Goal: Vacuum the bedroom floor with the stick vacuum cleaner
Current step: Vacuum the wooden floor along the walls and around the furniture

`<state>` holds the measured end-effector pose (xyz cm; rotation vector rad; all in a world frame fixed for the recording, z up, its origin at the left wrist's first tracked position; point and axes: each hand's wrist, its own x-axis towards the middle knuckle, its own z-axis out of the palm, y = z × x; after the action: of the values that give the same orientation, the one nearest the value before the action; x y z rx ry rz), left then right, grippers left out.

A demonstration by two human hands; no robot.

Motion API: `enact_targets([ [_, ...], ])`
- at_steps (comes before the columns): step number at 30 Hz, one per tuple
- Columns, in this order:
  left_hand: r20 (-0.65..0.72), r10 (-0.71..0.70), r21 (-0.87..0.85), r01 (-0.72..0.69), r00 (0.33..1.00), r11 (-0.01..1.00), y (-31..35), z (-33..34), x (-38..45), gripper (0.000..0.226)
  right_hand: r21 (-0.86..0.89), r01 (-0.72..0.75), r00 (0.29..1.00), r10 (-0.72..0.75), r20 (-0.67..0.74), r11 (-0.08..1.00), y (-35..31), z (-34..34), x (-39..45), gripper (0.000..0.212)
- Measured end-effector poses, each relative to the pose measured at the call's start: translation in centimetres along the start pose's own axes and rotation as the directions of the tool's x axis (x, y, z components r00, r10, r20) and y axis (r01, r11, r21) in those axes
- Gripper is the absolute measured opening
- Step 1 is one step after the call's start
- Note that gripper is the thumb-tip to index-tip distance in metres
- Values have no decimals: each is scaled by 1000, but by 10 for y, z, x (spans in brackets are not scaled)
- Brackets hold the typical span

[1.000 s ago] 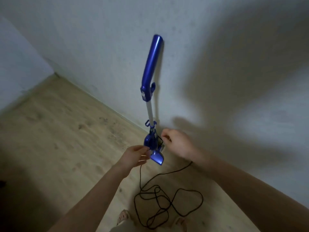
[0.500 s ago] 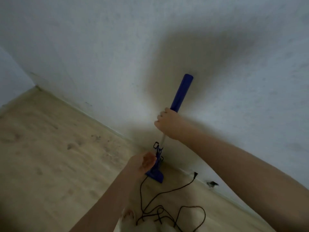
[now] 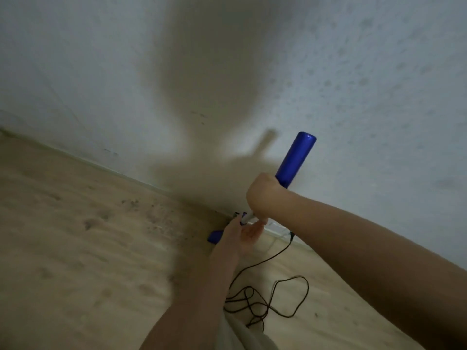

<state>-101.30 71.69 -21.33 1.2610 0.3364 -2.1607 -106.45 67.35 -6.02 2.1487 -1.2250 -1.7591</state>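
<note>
You gripped the vacuum [image 3: 295,159] by the wall [image 3: 101,72].
Your right hand [image 3: 265,195] curled round its handle; your left hand's [image 3: 242,232] fingers lay loosely spread beside its lower body.

A second ago both hands are down low by the bottom of the blue stick vacuum [image 3: 295,160], which leans on the wall. Now the right hand [image 3: 265,195] is up high and grips the stick just under the blue handle, and the vacuum tips away from the wall. The left hand [image 3: 242,233] is a bit higher too, with its palm turned up beside the thin pole, and the black cord [image 3: 275,296] lies in looser loops on the floor.
</note>
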Motion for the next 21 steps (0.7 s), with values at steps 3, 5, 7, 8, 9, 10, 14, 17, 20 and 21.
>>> enact_targets([
  [3, -29, 27, -89, -29, 999, 996, -19, 5, 11, 29, 66, 19, 999, -16, -50, 998, -9, 19, -17, 21],
  [5, -10, 27, -88, -28, 1000, 996, -35, 13, 14, 29, 171, 15, 998, -3, -70, 985, -10, 36, -34, 19],
  [7, -16, 39, 2, -39, 999, 999, -55, 24, 5, 33, 295, -11, 998, 31, -62, 956, -8, 54, -51, 17],
  [8, -6, 45, 28, -44, 999, 999, -65, 29, -1, 35, 358, -29, 997, 54, -59, 933, -8, 64, -60, 20],
  [9, -13, 41, 87, -40, 999, 995, -76, 32, -6, 36, 418, -47, 996, 76, -53, 907, -7, 74, -70, 27],
  [10, 2, 42, 131, -42, 999, 991, -88, 33, -11, 38, 472, -61, 995, 91, -41, 880, -9, 85, -81, 33],
  [14, 14, 15, 172, -17, 1000, 985, -130, 28, -31, 46, 563, -95, 990, 138, -35, 821, -34, 131, -121, 28],
  [17, -94, 32, 267, -5, 995, 964, -150, 18, -44, 33, 603, -75, 978, 176, -110, 794, -61, 159, -147, 23],
  [20, -70, 122, 283, -98, 990, 954, -167, 11, -66, 47, 689, -87, 958, 249, -139, 719, -84, 181, -158, 24],
  [21, -60, 162, 313, -135, 985, 940, -171, 8, -76, 46, 735, -84, 951, 273, -141, 673, -92, 188, -159, 23],
])
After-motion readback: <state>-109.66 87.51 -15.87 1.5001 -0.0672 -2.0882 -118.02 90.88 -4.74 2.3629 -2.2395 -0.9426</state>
